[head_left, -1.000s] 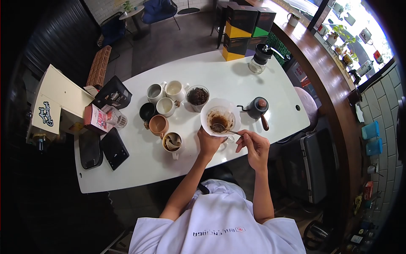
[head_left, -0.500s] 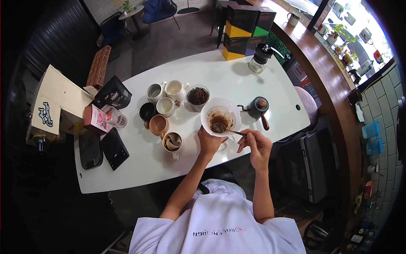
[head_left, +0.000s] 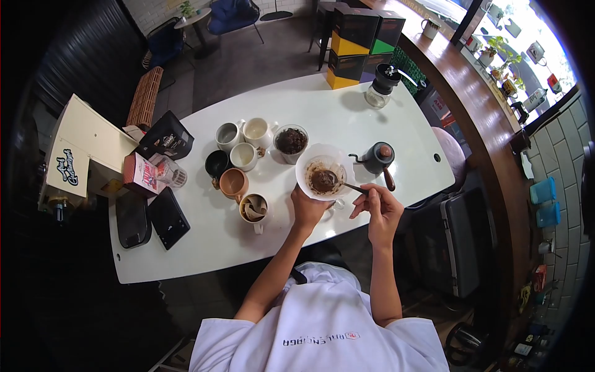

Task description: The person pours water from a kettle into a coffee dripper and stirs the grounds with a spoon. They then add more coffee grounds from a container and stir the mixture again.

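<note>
My left hand (head_left: pixel 308 208) is closed around the lower side of a white coffee dripper (head_left: pixel 308 166), which is tilted toward me. Inside it, wet brown coffee grounds (head_left: pixel 321 180) lie at the bottom. My right hand (head_left: pixel 383 211) pinches the handle of a spoon (head_left: pixel 354 187), whose bowl rests in the grounds. Just behind the dripper stands a glass (head_left: pixel 290 157) with dark grounds in it. To the right of the dripper is a dark gooseneck kettle (head_left: pixel 377 159). What sits under the dripper is mostly hidden by my left hand.
Several cups stand left of the dripper, among them a brown cup (head_left: pixel 233 183) and a mug with crumpled paper (head_left: pixel 254 208). A hand grinder (head_left: pixel 383 87) is at the far right. A black tablet (head_left: pixel 168 218) and a pink box (head_left: pixel 141 173) lie leftward on the white table (head_left: pixel 204 254).
The spoon's bowl has shifted within the dripper, and the grounds there look more gathered and darker. My right hand has moved slightly right; my left hand has barely moved.
</note>
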### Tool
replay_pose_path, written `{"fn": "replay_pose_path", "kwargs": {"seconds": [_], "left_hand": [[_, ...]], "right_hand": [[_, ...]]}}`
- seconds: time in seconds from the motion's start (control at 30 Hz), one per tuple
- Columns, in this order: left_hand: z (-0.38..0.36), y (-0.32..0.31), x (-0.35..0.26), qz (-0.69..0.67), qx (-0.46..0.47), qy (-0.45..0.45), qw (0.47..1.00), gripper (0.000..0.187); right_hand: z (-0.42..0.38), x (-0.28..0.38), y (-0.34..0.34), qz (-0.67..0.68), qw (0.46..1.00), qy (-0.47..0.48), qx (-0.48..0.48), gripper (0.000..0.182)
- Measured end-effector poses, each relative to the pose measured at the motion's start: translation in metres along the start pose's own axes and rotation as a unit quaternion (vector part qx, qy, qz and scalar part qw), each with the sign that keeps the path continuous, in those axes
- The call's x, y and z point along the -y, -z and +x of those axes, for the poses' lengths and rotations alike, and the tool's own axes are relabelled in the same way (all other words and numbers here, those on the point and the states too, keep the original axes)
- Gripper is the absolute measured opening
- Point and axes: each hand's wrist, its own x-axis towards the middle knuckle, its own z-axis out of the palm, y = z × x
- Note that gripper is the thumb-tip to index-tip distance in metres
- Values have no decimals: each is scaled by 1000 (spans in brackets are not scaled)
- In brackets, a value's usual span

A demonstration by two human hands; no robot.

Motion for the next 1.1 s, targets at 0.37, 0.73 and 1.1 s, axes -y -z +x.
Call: {"fn": "replay_pose_path", "kwargs": {"seconds": [0.37, 0.73, 1.1], "left_hand": [[-1, 0, 4, -15, 5, 19, 1000, 55], [1, 1, -2, 7, 3, -23, 1000, 55], [-1, -1, 6, -13, -2, -2, 1000, 52]], "right_hand": [[-3, 0, -4, 1, 999, -7, 32, 20], [0, -5, -4, -46, 998, -31, 42, 18], [2, -2, -3, -48, 999, -9, 17, 18]]}}
